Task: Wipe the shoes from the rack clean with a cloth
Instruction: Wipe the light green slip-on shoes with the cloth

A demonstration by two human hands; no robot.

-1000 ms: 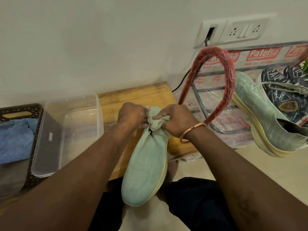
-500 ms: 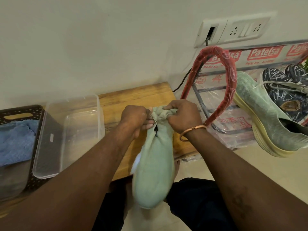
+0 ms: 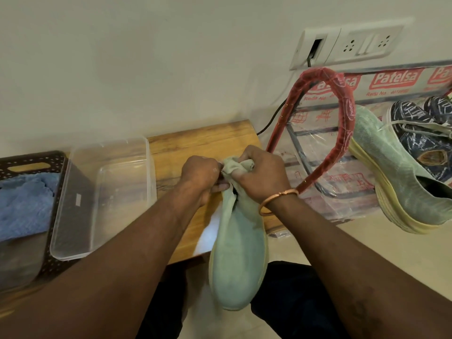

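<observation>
A pale green knit shoe (image 3: 237,260) with a yellow sole edge hangs toe-down over my lap. My left hand (image 3: 200,174) and my right hand (image 3: 261,174) both grip the bunched soft fabric at its upper end, above the wooden board (image 3: 203,140). Something white (image 3: 210,231), maybe a cloth, shows under the shoe's left side. Its matching green shoe (image 3: 396,182) rests on the shoe rack (image 3: 342,133) at the right, beside dark blue patterned shoes (image 3: 425,143).
A clear plastic tub (image 3: 146,167) stands left of the board. Further left, a brown perforated basket (image 3: 31,165) holds a blue cloth (image 3: 24,204). A wall socket panel (image 3: 349,45) with a black cable sits above the plastic-wrapped rack.
The shoe has rolled in my hands and its toe has swung slightly right. My right hand has closed further over the bunched end, and the white patch came into view beneath the shoe.
</observation>
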